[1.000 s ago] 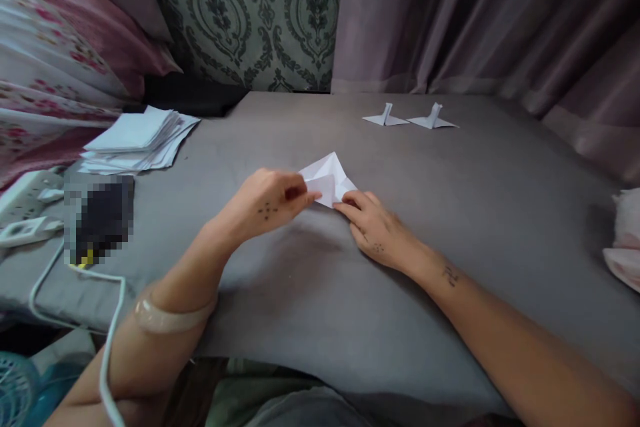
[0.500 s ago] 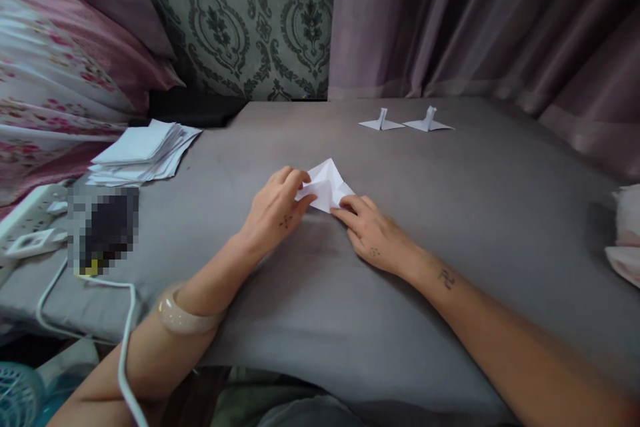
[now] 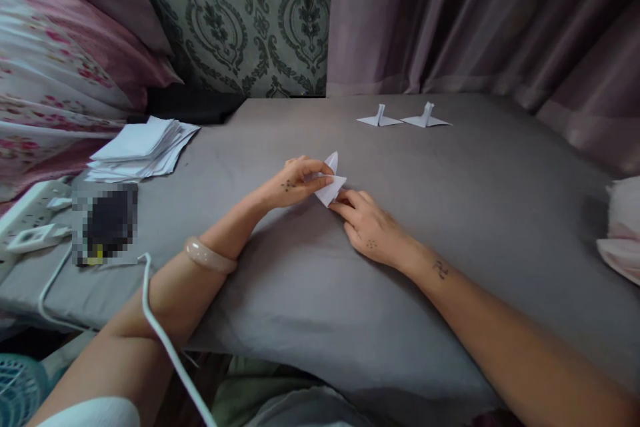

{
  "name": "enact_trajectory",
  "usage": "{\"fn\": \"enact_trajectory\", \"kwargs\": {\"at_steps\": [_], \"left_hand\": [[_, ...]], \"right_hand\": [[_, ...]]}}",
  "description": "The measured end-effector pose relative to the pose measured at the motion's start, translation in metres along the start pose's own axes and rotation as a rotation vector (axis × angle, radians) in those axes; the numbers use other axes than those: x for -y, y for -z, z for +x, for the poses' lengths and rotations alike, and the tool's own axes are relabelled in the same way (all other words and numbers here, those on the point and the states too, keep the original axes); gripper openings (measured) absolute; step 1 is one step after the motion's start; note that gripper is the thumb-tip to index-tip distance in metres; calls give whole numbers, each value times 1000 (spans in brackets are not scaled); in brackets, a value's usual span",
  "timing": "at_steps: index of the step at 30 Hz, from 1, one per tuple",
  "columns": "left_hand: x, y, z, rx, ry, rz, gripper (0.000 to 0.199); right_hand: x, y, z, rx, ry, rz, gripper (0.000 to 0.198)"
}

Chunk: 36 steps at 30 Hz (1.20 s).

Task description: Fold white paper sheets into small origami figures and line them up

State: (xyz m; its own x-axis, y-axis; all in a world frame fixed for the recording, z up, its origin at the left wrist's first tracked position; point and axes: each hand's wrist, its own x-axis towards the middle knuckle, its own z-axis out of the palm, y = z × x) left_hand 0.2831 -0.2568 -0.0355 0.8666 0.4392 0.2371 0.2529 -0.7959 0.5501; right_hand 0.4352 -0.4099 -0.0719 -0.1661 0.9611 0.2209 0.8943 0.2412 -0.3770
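A small folded piece of white paper (image 3: 329, 192) is held between my two hands, just above or on the grey cloth. My left hand (image 3: 303, 180) pinches its upper left part between thumb and fingers, and a pointed flap sticks up behind the fingertips. From the lower right, my right hand (image 3: 367, 223) grips the paper's edge with thumb and forefinger. Parts of the folds are hidden by my left fingers.
Two folded paper birds (image 3: 379, 118) stand at the back right. On the left lie a stack of white paper (image 3: 140, 147), a blurred-out dark object (image 3: 113, 220) and a power strip (image 3: 30, 217). A white cable (image 3: 170, 340) crosses over my left forearm.
My left hand has moved right across the paper, bringing its left side over. The paper is now narrower and folded, with a point standing up. My right hand has barely moved.
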Motion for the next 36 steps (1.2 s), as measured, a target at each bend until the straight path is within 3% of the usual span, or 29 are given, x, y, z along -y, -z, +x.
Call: {"fn": "enact_trajectory", "kwargs": {"at_steps": [4,9,13,16,20,24,27,31,36], "left_hand": [[7,-3,11,59,-157,63,28],[9,-11,23,76,-252,57,26],[6,-16,25,25,-283,65,27],[7,-18,21,-101,-288,132,30],[9,-19,15,-322,-173,398,51],[3,-24,9,-394,60,516,61],[-2,-28,0,-409,141,440,51],[-4,-25,-21,-425,20,185,33],[-1,-18,-45,-233,-61,-7,22]], "right_hand": [[-1,0,0,3,9,6,47],[2,2,-1,-4,1,-12,46],[4,3,-2,-20,-30,-21,45],[3,2,-2,-26,-18,-25,45],[1,0,-2,-41,-21,-16,44],[2,1,-2,-25,-41,-14,44],[3,2,-3,-14,-51,-7,45],[2,2,-3,-16,-44,11,45],[1,1,-4,-31,-25,19,48]]}}
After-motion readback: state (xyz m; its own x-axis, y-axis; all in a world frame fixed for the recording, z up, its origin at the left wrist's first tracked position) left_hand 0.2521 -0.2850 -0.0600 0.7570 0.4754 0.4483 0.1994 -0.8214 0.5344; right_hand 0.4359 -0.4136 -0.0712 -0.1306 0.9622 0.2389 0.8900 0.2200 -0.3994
